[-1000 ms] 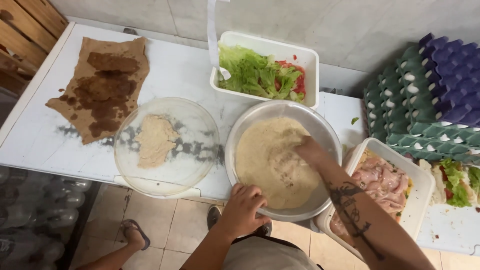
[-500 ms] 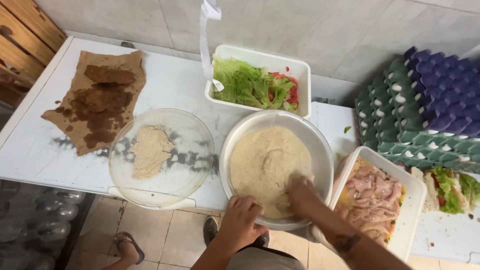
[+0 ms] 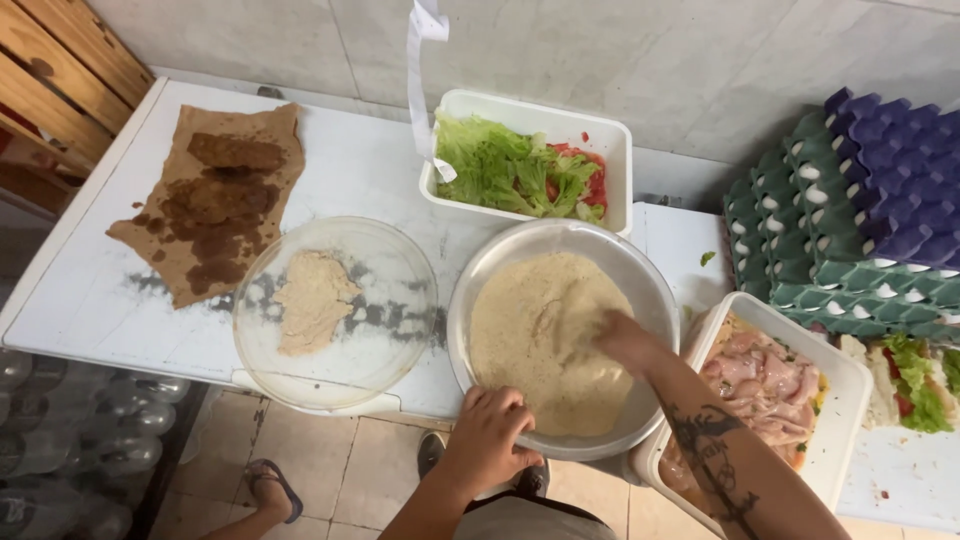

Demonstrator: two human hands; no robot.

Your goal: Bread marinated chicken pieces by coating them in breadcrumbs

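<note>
Left hand [image 3: 492, 438]: closed over the near rim of the metal bowl [image 3: 640, 290], steadying it.
Right hand [image 3: 625, 340]: pressed flat into the breadcrumbs [image 3: 540, 330]; whether it grips anything, cannot tell.
Doing it well: judged, firm even pressing, bowl kept steady.
Raw meat tub [image 3: 850, 375]: just right.
Glass plate [image 3: 400, 290]: left, one breaded piece [image 3: 312, 300].
Salad tub [image 3: 615, 140]: behind.

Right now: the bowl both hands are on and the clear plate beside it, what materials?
Bowl: looks like metal, likely steel; dull silver-grey wall with a soft sheen. Left hand grips its near rim, right hand is in the crumbs. Plate: clear glass or plastic; the table's marks show through.
</note>
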